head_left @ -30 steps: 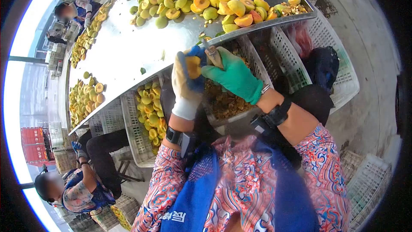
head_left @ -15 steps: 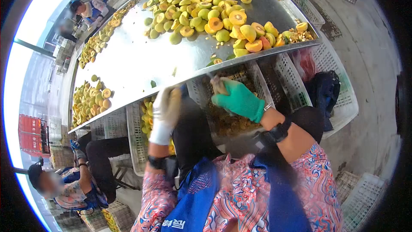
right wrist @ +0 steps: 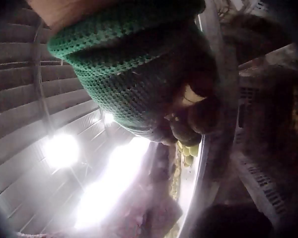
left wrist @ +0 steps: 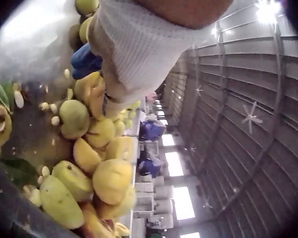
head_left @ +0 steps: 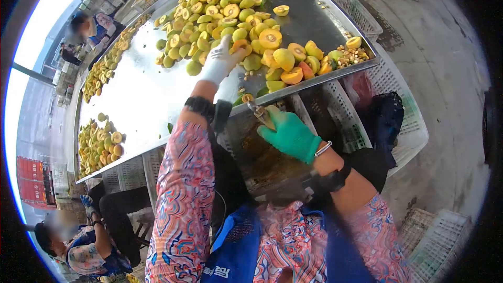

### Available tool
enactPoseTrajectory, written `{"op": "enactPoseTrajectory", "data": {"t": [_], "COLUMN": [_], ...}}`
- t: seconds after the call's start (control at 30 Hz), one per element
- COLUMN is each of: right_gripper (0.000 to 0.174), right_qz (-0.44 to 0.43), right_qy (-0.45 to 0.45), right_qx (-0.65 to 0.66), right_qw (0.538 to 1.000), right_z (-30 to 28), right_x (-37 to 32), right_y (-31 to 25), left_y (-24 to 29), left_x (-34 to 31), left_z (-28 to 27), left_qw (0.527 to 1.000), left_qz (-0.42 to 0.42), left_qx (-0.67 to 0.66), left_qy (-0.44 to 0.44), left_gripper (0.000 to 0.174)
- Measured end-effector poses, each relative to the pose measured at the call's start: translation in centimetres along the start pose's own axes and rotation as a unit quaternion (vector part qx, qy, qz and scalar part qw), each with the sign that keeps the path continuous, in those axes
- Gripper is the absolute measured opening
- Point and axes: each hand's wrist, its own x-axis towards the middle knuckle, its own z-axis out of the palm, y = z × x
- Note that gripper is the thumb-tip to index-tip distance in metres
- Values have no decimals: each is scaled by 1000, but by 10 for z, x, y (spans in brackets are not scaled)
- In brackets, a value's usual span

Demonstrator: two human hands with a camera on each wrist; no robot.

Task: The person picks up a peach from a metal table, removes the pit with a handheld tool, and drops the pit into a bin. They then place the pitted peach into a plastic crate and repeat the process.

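Note:
My left hand [head_left: 219,65], in a white glove with blue fingers, reaches over the metal table to the near side of a heap of halved yellow-green peaches [head_left: 209,13]. Its thumb and fingers hold an orange-fleshed peach half [left wrist: 92,91], seen close up in the left wrist view. Nearer my body, just off the table edge, my right hand [head_left: 291,133] in a green glove grips a short wooden-handled metal tool [head_left: 265,119]. The tool's tip overlaps a small cut fruit piece [head_left: 247,98] at the table rim. In the right wrist view the gloved fingers are dark.
A raised metal rim [head_left: 319,79] borders the table [head_left: 136,105]. Pale pits [head_left: 353,56] lie in its right corner. Below stand plastic crates [head_left: 346,115], one with a dark bag [head_left: 385,120]. Another person [head_left: 89,246] sits at left, beyond a smaller peach heap [head_left: 99,144].
My left hand held a peach half beside the tool, swung down left over the crate of halves, then reached forward to the heap. My right hand has stayed near the table edge with the tool.

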Motion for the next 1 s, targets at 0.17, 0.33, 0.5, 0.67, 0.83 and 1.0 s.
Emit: {"op": "enactPoseTrajectory", "data": {"t": [0.17,0.33,0.5,0.67,0.83,1.0], "right_gripper": [28,28,32,30,30,27], "right_qz": [-26,4,-30,-11,5,-11], "right_qy": [99,141,130,98,100,115], "right_qx": [123,182,68,-10,-39,38], "right_qw": [987,973,989,995,994,993], "right_z": [-13,-12,18,25,27,40], "right_x": [9,17,21,10,6,2], "right_y": [-10,-15,-16,-21,-23,-12], "left_y": [-21,-3,-6,37,26,32], "left_x": [23,-54,-115,-157,-156,-165], "left_z": [38,2,24,21,44,45], "left_qw": [994,918,855,653,623,696], "left_qz": [86,-2,-18,-122,4,34], "left_qx": [-33,-389,-518,-746,-782,-716], "left_qy": [64,-79,-16,-53,-1,39], "left_gripper": [54,34,49,50,49,44]}}
